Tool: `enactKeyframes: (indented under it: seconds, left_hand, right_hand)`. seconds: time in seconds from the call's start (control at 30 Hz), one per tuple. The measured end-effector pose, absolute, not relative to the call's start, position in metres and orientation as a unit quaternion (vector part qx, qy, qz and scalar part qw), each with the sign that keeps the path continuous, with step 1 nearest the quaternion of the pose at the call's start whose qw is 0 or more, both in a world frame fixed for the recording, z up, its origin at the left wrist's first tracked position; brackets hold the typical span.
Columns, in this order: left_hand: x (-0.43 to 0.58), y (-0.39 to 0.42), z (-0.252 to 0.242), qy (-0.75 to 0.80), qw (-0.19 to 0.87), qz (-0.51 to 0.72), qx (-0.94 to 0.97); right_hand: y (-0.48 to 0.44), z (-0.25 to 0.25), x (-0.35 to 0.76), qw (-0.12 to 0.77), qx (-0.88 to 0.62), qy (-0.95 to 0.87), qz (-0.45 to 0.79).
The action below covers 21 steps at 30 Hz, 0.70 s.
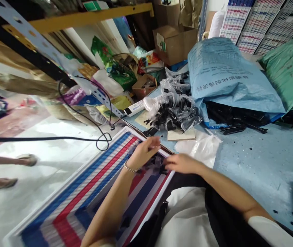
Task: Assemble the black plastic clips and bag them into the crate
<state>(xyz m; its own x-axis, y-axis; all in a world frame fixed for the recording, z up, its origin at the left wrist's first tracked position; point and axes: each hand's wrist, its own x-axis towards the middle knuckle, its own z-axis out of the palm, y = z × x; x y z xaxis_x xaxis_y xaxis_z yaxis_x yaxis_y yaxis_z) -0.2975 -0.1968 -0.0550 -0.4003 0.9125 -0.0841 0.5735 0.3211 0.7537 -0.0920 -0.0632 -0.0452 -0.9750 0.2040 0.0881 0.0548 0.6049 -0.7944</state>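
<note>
My left hand [145, 152], with a bracelet at the wrist, hangs above the far end of a white-rimmed crate [66, 154] lined with red, white and blue striped sheeting. Its fingers are loosely bent and apart, with nothing visible between them. Over the crate's right rim reaches my right hand [184, 163], its bent fingertips closed at a clear plastic bag of black parts [158, 164]. That bag lies inside the far end of the crate, partly hidden by my hands. Beyond them, a pile of similar clear bags with black parts [173, 111] lies on the blue tabletop [249, 168].
A large blue sack [228, 75] spills black plastic parts [239, 120] onto the table, beside a green sack [290, 72]. A flat board [181, 134] and loose clear bag [203, 147] lie near my right hand. A black cable [46, 139] crosses left; another person's feet [26, 160] stand there.
</note>
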Motion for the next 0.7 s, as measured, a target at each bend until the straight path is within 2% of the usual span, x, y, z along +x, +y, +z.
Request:
enactKeyframes:
  seconds: [0.07,0.13,0.17,0.23,0.3,0.37,0.53,0.6,0.7]
  left_hand:
    - [-0.314,-0.133,-0.021,0.732,0.121,0.4,0.538]
    - [-0.328,-0.072,0.0,0.735,0.026,0.395,0.55]
    - [-0.335,-0.045,0.005,0.751,0.007,0.378,0.542]
    - [-0.349,0.0,0.006,0.791,0.021,0.335,0.511]
    - [-0.362,0.026,0.002,0.814,0.061,0.303,0.492]
    - [-0.374,0.035,-0.001,0.811,0.087,0.291,0.5]
    - [-0.393,0.021,0.006,0.787,0.194,0.286,0.511]
    - [-0.394,0.022,0.011,0.811,0.219,0.279,0.465]
    - [-0.39,0.032,0.014,0.857,0.19,0.231,0.42]
  right_hand:
    - [-0.015,-0.011,-0.103,0.155,-0.127,-0.891,0.407]
    - [0.039,0.011,-0.121,0.275,-0.233,-0.889,0.283]
    - [0.064,0.017,-0.132,0.3,-0.271,-0.886,0.227]
    - [0.105,0.022,-0.155,0.263,-0.321,-0.893,0.175]
    - [0.129,0.02,-0.173,0.183,-0.331,-0.907,0.184]
    - [0.132,0.015,-0.183,0.142,-0.327,-0.912,0.202]
    - [0.085,-0.009,-0.168,0.24,-0.25,-0.899,0.268]
    - [0.067,-0.023,-0.16,0.222,-0.233,-0.888,0.328]
    - [0.059,-0.042,-0.152,0.183,-0.293,-0.856,0.384]
